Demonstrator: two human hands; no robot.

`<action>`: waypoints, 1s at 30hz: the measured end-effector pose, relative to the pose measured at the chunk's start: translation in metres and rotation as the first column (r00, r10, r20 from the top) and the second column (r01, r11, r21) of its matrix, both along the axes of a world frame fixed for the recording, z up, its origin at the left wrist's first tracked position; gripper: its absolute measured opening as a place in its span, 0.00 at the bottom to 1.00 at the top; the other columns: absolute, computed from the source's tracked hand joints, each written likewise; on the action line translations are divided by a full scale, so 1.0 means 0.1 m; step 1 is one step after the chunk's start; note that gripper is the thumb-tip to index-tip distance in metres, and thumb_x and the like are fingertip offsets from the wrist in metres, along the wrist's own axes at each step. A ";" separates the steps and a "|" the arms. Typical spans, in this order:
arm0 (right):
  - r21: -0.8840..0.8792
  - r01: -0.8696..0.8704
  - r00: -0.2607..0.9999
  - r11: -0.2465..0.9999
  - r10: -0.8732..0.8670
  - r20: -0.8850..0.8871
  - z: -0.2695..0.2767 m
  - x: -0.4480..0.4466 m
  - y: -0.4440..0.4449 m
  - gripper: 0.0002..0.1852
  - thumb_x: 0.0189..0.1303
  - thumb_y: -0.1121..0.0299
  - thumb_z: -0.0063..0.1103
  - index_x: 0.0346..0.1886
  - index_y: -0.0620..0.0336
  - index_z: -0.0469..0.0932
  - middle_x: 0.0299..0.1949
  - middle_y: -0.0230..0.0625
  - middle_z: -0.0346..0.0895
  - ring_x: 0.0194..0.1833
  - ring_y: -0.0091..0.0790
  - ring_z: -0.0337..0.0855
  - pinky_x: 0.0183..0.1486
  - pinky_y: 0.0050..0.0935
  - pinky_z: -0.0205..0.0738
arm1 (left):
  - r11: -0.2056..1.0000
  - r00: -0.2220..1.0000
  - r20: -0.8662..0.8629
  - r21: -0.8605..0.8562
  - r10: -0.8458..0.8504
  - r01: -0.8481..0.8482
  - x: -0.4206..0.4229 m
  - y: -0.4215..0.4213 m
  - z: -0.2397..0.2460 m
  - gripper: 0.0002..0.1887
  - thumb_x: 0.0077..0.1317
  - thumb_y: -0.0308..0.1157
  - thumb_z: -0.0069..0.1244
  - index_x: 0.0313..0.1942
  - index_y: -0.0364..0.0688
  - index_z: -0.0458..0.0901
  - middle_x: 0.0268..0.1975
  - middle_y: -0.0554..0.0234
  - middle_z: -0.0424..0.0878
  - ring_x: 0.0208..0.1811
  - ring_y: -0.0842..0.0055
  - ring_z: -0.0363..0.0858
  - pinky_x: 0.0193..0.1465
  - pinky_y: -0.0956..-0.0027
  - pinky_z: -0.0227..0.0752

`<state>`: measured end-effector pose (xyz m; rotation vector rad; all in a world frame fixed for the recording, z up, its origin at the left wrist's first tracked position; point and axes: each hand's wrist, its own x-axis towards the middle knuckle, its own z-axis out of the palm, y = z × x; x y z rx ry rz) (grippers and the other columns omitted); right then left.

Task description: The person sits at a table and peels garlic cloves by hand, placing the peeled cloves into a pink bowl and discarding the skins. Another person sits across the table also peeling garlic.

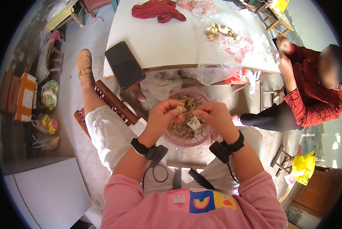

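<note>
My left hand (165, 116) pinches a small pale piece (179, 108), perhaps a garlic clove, between thumb and forefinger. Close by on the right, my right hand (214, 114) has its thumb and fingertips together; whether something thin is between them cannot be told. Both hands are over a pink plastic basket (188, 143) on or near the floor between my legs. It is filled with brownish husks or peelings (179, 131), with a crumpled white wrapper (194, 124) among them.
Ahead stands a white table (159, 43) bearing a dark tablet or phone (125, 65) at its edge, a red cloth (159, 11), garlic bulbs (221, 31) and clear plastic bags (211, 57). A person in red (314, 94) sits at the right. A wooden chair (116, 101) is at my left leg.
</note>
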<state>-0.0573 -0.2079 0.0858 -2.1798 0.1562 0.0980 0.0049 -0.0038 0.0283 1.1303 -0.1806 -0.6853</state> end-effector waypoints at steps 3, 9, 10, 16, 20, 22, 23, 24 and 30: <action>-0.098 -0.020 0.998 0.995 0.014 -0.058 -0.02 -0.03 -0.02 0.07 0.54 0.71 0.64 0.35 0.62 0.83 0.29 0.42 0.81 0.28 0.39 0.79 0.33 0.35 0.72 | 0.996 0.998 -0.067 -0.087 -0.017 0.011 -0.01 -0.01 0.00 0.11 0.69 0.25 0.49 0.50 0.34 0.79 0.39 0.63 0.83 0.36 0.81 0.81 0.42 0.76 0.77; 0.248 0.052 0.997 0.967 -0.063 0.038 -0.22 -0.01 0.09 0.07 0.55 0.69 0.65 0.33 0.63 0.83 0.25 0.35 0.79 0.26 0.28 0.77 0.31 0.30 0.70 | 0.996 0.996 0.083 0.086 -0.039 0.032 -0.07 -0.05 -0.04 0.11 0.68 0.22 0.49 0.50 0.33 0.79 0.41 0.63 0.83 0.36 0.81 0.82 0.41 0.77 0.78; 0.286 0.047 0.997 0.957 -0.063 0.047 -0.25 0.01 0.12 0.07 0.55 0.69 0.65 0.32 0.64 0.83 0.24 0.33 0.78 0.26 0.26 0.76 0.31 0.28 0.70 | 0.994 0.993 0.114 0.110 -0.034 0.022 -0.09 -0.06 -0.05 0.11 0.67 0.21 0.49 0.49 0.32 0.79 0.41 0.63 0.83 0.36 0.82 0.82 0.41 0.77 0.78; 0.400 0.175 0.973 0.900 -0.096 -0.210 -0.23 0.01 0.13 0.09 0.56 0.69 0.63 0.32 0.67 0.83 0.24 0.30 0.77 0.27 0.21 0.75 0.31 0.25 0.70 | 0.960 0.879 0.476 0.256 -0.021 -0.115 -0.15 -0.09 -0.09 0.11 0.64 0.18 0.50 0.46 0.31 0.81 0.40 0.58 0.83 0.36 0.77 0.83 0.42 0.75 0.77; 0.428 0.199 0.959 0.882 -0.085 -0.270 -0.17 0.02 0.13 0.08 0.56 0.70 0.63 0.32 0.67 0.83 0.24 0.30 0.78 0.28 0.19 0.75 0.32 0.24 0.69 | 0.925 0.681 0.730 0.296 -0.058 -0.239 -0.13 -0.10 -0.10 0.11 0.61 0.17 0.52 0.44 0.33 0.83 0.40 0.57 0.83 0.37 0.77 0.83 0.40 0.75 0.77; 0.422 0.192 0.961 0.886 -0.084 -0.262 -0.18 0.02 0.14 0.07 0.55 0.71 0.62 0.32 0.67 0.83 0.24 0.30 0.78 0.28 0.19 0.75 0.32 0.24 0.69 | 0.912 0.551 0.830 0.286 -0.084 -0.293 -0.12 -0.09 -0.09 0.12 0.59 0.17 0.53 0.43 0.34 0.83 0.39 0.57 0.83 0.37 0.77 0.83 0.40 0.75 0.77; 0.423 0.192 0.961 0.885 -0.083 -0.263 -0.19 0.02 0.14 0.07 0.55 0.71 0.62 0.31 0.67 0.82 0.24 0.30 0.78 0.29 0.19 0.75 0.32 0.24 0.69 | 0.907 0.484 0.870 0.275 -0.094 -0.319 -0.12 -0.09 -0.08 0.12 0.59 0.17 0.53 0.43 0.34 0.83 0.39 0.58 0.83 0.36 0.77 0.83 0.39 0.75 0.77; 0.432 0.188 0.966 0.882 -0.085 -0.246 -0.21 0.02 0.15 0.07 0.55 0.71 0.62 0.31 0.67 0.82 0.24 0.30 0.78 0.29 0.18 0.74 0.32 0.24 0.69 | 0.906 0.496 0.863 0.282 -0.095 -0.316 -0.12 -0.09 -0.07 0.12 0.58 0.18 0.54 0.43 0.35 0.83 0.39 0.58 0.83 0.36 0.77 0.83 0.40 0.75 0.77; 0.422 0.142 0.987 0.895 -0.095 -0.132 -0.31 0.02 0.15 0.07 0.54 0.71 0.62 0.29 0.66 0.81 0.24 0.29 0.78 0.29 0.19 0.74 0.32 0.24 0.69 | 0.956 0.897 0.440 0.282 -0.048 -0.087 -0.16 -0.08 -0.03 0.11 0.61 0.20 0.53 0.44 0.35 0.83 0.37 0.62 0.84 0.37 0.79 0.82 0.41 0.75 0.76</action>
